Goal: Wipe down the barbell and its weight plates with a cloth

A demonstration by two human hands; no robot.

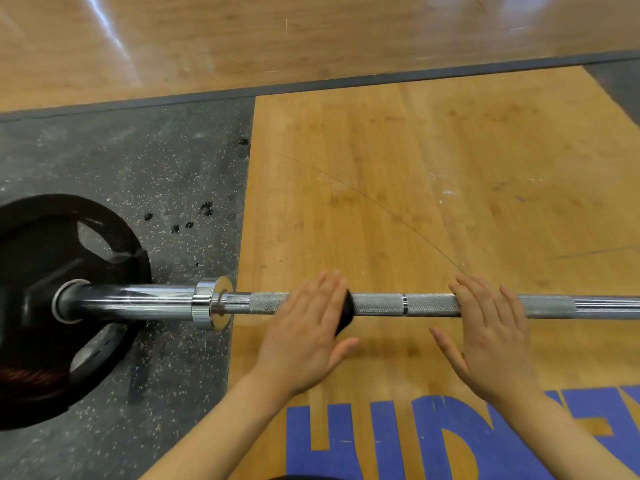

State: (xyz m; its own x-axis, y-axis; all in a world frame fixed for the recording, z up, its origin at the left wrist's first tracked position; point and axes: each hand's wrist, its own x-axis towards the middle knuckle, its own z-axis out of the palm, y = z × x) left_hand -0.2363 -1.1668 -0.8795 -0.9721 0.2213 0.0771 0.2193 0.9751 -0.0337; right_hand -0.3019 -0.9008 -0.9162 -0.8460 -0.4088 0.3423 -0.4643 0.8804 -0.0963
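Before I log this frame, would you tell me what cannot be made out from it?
- Cloth: head view, only a dark edge shows; the left hand covers the rest.
- Barbell: its right end is cut off by the frame edge.
- Weight plate: partly cut off at the left edge.
- Right hand: contact underneath hidden.

A light wooden lifting platform with visible grain fills the middle and right, marked by a thin dark curved line. Large blue painted letters sit along its near edge. A dark grey speckled rubber mat adjoins its left side. Beyond a dark border strip lies glossy wooden flooring.
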